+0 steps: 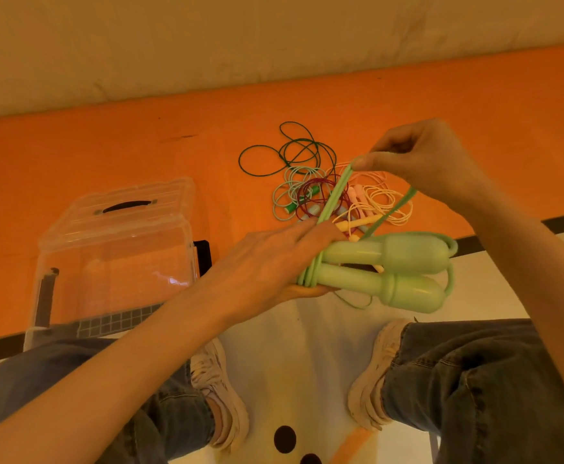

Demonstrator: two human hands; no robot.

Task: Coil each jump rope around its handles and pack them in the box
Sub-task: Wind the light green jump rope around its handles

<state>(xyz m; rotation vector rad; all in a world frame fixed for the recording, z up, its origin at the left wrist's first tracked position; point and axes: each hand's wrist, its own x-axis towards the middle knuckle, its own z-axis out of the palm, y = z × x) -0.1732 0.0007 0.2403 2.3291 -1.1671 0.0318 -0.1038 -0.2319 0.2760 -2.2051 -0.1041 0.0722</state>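
Note:
My left hand (273,259) grips the thin ends of two light green jump rope handles (394,269), held side by side and pointing right. A few turns of the green rope (335,192) wrap the handles beside my fingers. My right hand (421,159) pinches the rope strands above, pulling them taut up and to the right. A loose green loop hangs under the handles. The clear plastic box (116,259) stands on the floor at the left, with its lid and black handle tipped back behind it.
A tangled pile of other jump ropes (324,189) lies on the orange mat (106,155) behind the handles: dark green, pale green, red, pink and yellow cords with handles. My knees and white shoes are at the bottom, over a white patterned mat.

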